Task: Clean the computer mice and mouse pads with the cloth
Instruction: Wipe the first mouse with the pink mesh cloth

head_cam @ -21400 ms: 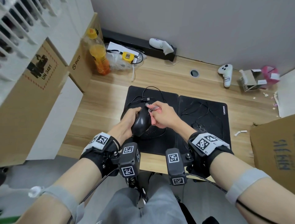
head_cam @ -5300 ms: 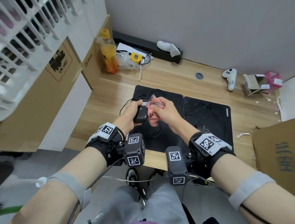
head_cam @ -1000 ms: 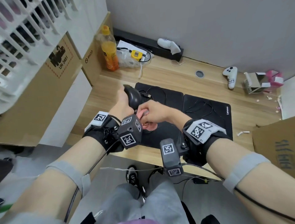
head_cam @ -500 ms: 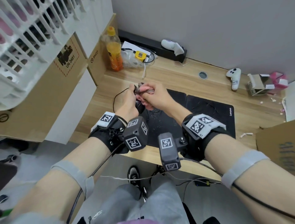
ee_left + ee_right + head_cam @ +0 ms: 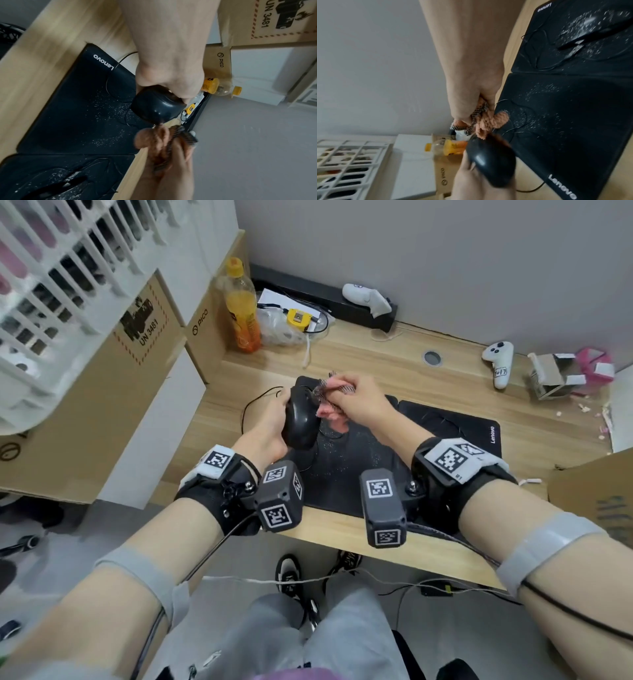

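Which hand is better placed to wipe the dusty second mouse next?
Right, likely: the right hand already grips the cloth, and the second mouse lies on the right-side pad; the left hand holds the first mouse.

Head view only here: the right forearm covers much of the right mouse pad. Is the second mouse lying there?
Observer: Yes. The left wrist view shows the second mouse on the right pad, dusted with white specks.
Operator: Does the left pad carry a logo?
Observer: Yes, the left pad has a Lenovo logo at one corner.
Operator: Does the cloth reach the held mouse?
Observer: In the right wrist view the cloth, gripped by the right hand, touches one end of the held mouse, which the left hand grips.
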